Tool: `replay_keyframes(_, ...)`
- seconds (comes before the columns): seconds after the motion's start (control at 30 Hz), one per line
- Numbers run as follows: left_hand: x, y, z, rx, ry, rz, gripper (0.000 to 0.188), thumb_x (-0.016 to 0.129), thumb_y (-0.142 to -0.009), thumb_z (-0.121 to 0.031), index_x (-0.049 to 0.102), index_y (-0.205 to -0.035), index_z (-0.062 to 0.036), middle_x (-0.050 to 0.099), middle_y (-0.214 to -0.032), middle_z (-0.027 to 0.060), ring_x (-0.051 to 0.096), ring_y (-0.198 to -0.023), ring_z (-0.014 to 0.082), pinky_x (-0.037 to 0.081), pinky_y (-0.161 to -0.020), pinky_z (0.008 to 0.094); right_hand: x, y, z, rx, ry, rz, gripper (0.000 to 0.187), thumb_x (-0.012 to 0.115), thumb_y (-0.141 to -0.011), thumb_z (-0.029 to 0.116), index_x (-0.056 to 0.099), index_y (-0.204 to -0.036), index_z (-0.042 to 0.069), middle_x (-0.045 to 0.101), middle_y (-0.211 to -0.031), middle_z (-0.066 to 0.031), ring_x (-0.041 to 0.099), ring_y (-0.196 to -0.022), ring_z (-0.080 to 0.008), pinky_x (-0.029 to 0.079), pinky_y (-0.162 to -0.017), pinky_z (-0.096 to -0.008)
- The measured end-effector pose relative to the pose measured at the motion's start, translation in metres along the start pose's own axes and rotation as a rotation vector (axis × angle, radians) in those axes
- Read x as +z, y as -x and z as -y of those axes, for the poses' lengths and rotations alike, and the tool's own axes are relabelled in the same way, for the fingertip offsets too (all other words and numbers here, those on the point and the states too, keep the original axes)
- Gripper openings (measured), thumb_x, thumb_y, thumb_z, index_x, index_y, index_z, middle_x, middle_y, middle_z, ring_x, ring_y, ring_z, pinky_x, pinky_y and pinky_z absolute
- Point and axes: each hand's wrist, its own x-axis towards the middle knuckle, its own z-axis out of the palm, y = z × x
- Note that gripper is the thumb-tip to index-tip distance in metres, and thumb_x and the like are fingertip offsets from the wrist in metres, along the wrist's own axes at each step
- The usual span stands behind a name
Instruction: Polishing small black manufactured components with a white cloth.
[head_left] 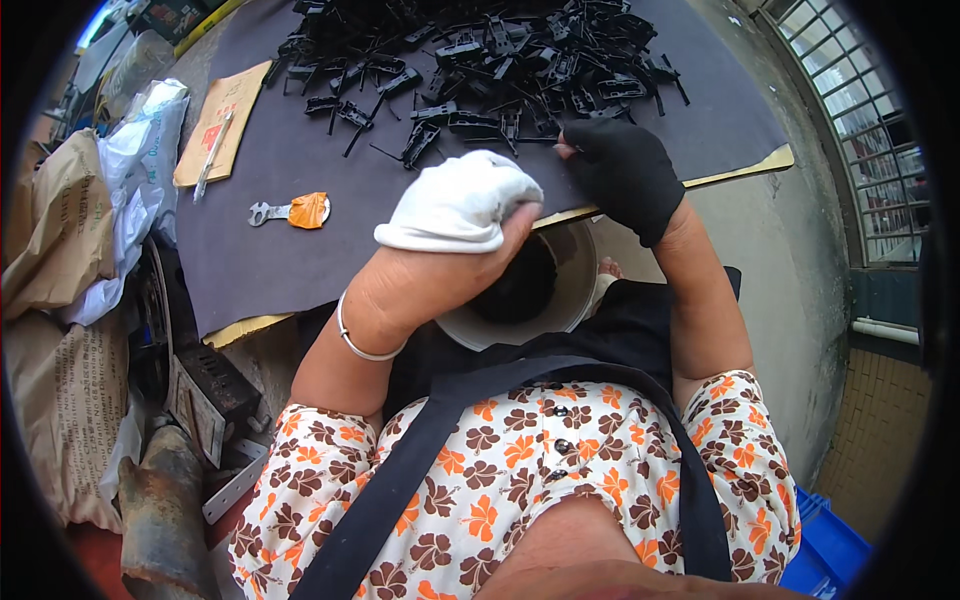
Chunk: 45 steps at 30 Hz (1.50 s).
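On the left, a brown paper sack [60, 225] stood beside a white plastic bag [130, 165], close to the edge of the desk [260, 275]. A piece of brown cardboard [230, 105] lay on the dark desk covering with a pen [212, 155] on it. Nearer the person was an open-ended wrench [262, 213], partly wrapped in orange. The loose black plastic parts [500, 40] were heaped over the far middle of the desk, tangled together, a few straying toward the near side.

The left hand [465, 205], in a white glove, was in front of the heap, its fingers curled inward; whether they held anything could not be told. Below it a pale bucket [578, 265] stood under the desk's near edge, its inside dark. The right hand [625, 175], in a black glove, was at the near edge of the heap, its fingers bent close together, thumb tip bare; a grip on a part could not be made out against the black.

Interlocked arms could have dragged neighbouring parts along if one were pulled, perhaps snapping a thin piece. With the desk's edge so near, a stray part could have been knocked off, and the loose white cloth could have snagged on projecting prongs.
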Motion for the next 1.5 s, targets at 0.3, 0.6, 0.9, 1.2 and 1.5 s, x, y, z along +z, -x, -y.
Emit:
replay_keyframes(0.3,0.004,-0.01,0.039,-0.058,-0.104,-0.405,0.014,0.058,-0.077,0.002,0.061,-0.089,-0.004,0.061,-0.084,0.0118,0.06,-0.077,0.0276,0.049,-0.069,0.032,0.015,-0.004,0.013,-0.067,0.053,-0.128,0.014,0.063,-0.075,0.012,0.062,-0.089,0.01,0.064,-0.08,-0.0103,0.062,-0.073,-0.0286,0.049,-0.063,-0.0346)
replay_keyframes(0.6,0.014,-0.013,0.029,-0.048,-0.04,-0.431,0.019,0.064,-0.076,-0.006,0.06,-0.094,-0.0026,0.063,-0.086,0.0145,0.062,-0.076,0.0304,0.05,-0.068,0.0331,-0.006,0.003,0.032,-0.265,0.177,-0.182,0.013,0.056,-0.072,0.01,0.057,-0.084,0.01,0.056,-0.07,-0.0058,0.059,-0.064,-0.0262,0.046,-0.053,-0.0361)
replay_keyframes(0.9,0.023,-0.01,0.036,-0.196,0.195,-0.249,0.03,0.062,-0.083,-0.011,0.054,-0.11,0.0001,0.063,-0.093,0.0094,0.059,-0.078,0.0135,0.048,-0.068,0.0259,0.008,0.001,0.035,-0.355,-0.365,-0.196,0.016,0.064,-0.074,0.004,0.059,-0.088,0.006,0.06,-0.073,-0.0035,0.057,-0.062,-0.0159,0.044,-0.056,-0.024)
replay_keyframes(1.2,0.022,-0.007,0.025,-0.321,0.568,-0.217,0.024,0.059,-0.078,-0.006,0.056,-0.101,0.0016,0.063,-0.085,0.0103,0.061,-0.075,0.0163,0.049,-0.07,0.0271,-0.004,-0.004,0.036,0.207,-0.898,-0.029,0.012,0.061,-0.084,0.014,0.06,-0.09,0.003,0.057,-0.074,0.0026,0.049,-0.069,-0.005,0.041,-0.065,-0.0212)
replay_keyframes(1.5,0.031,-0.008,0.025,-0.105,0.315,-0.299,0.027,0.057,-0.081,0.003,0.053,-0.108,0.0027,0.06,-0.091,0.0067,0.057,-0.08,0.0106,0.047,-0.073,0.0241,0.006,0.001,0.043,0.166,-0.822,0.029,0.019,0.052,-0.09,0.016,0.061,-0.097,0.0,0.06,-0.08,-0.0028,0.053,-0.073,-0.0088,0.043,-0.068,-0.0236)
